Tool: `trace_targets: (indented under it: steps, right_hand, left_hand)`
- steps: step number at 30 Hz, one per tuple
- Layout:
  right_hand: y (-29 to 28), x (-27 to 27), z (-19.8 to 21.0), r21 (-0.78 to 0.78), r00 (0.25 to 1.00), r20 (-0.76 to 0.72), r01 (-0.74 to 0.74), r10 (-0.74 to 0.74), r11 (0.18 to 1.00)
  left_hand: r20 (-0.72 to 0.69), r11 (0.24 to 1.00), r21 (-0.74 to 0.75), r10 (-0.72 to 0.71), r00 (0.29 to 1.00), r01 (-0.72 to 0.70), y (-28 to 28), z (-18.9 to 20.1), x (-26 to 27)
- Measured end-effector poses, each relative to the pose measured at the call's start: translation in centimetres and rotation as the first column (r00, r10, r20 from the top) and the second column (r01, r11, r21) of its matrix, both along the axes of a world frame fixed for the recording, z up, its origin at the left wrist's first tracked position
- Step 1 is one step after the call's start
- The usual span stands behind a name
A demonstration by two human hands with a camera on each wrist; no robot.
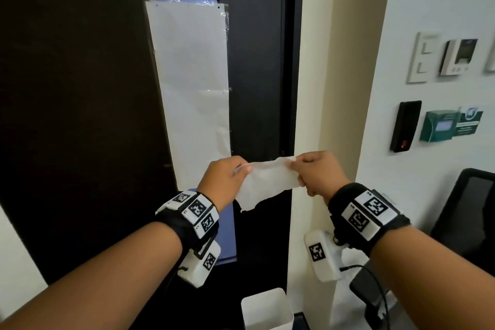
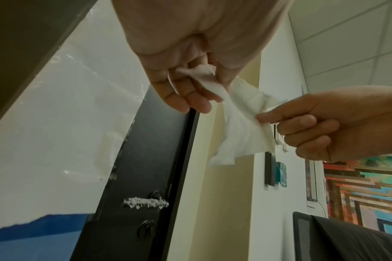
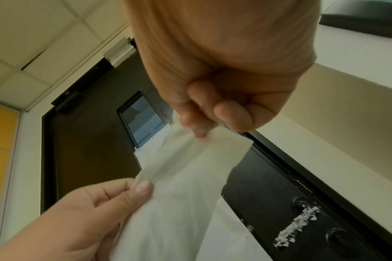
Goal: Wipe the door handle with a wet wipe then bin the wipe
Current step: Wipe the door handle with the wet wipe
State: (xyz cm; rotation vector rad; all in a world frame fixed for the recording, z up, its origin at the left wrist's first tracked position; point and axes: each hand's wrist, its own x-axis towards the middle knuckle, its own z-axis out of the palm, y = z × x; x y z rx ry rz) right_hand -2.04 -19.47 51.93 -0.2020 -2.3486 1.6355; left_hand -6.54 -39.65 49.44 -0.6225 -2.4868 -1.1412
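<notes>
I hold a white wet wipe (image 1: 267, 182) stretched between both hands in front of a dark door (image 1: 80, 115). My left hand (image 1: 241, 171) pinches its left end and my right hand (image 1: 297, 169) pinches its right end; the lower edge hangs loose. The left wrist view shows the wipe (image 2: 241, 130) twisted between the left hand (image 2: 190, 95) and the right hand (image 2: 279, 123). The door handle (image 2: 145, 203), flecked with white specks, sits below the hands; it also shows in the right wrist view (image 3: 297, 227) under the wipe (image 3: 179, 203). The head view hides the handle. A white bin (image 1: 265, 308) stands on the floor below.
A white paper sheet (image 1: 190, 88) is taped over the door's window. On the right wall are a light switch (image 1: 423, 56), a black card reader (image 1: 404, 126) and a green box (image 1: 439, 126). A black chair (image 1: 466, 211) and a cabled device (image 1: 369, 295) stand at the right.
</notes>
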Motion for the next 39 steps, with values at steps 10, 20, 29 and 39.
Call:
trace_targets:
  steps: [10, 20, 29, 39]
  right_hand:
    - [0.4, -6.8, -0.5, -0.582, 0.998, 0.058, 0.009, 0.030, 0.813]
    - [3.7, -19.1, -4.3, -0.322, 0.976, -0.162, 0.085, -0.143, 0.943]
    - [5.2, -25.0, -6.3, -0.087, 0.951, -0.261, 0.146, -0.164, 0.985]
    - [6.7, -27.6, -11.1, -0.021, 0.943, -0.256, 0.214, -0.212, 0.977]
  left_hand:
    - [-0.013, 0.999, 0.033, -0.029, 0.999, 0.030, 2.3, -0.4, -6.4]
    - [0.012, 0.994, -0.104, -0.041, 0.999, 0.042, 6.7, -2.7, -16.3]
    - [0.116, 0.983, -0.185, 0.038, 0.992, -0.016, 9.3, -6.3, -21.2]
    - [0.100, 0.949, -0.297, -0.080, 0.992, 0.106, 10.6, -10.5, -23.9]
